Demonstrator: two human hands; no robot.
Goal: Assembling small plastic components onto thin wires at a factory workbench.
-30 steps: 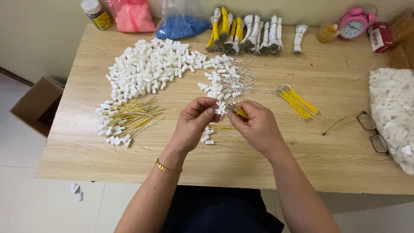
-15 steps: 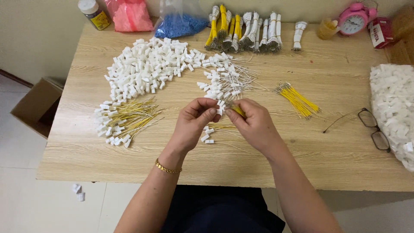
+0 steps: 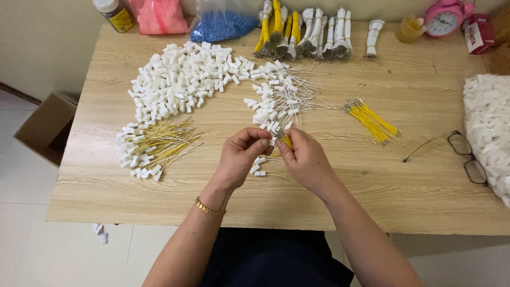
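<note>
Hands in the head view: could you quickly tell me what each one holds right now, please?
Left hand: fingers pinched at a small white connector.
Right hand: closed on a yellow wire.

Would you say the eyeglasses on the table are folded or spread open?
Spread open. The eyeglasses lie near the table's right edge with one thin temple arm stretched out to the left, away from the lenses.

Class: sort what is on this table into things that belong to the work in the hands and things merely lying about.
In use: left hand, right hand, yellow wire, white connector pile, loose yellow wires, finished wired connectors.

Lying about: glasses, pink clock, pink bag, cardboard box.
</note>
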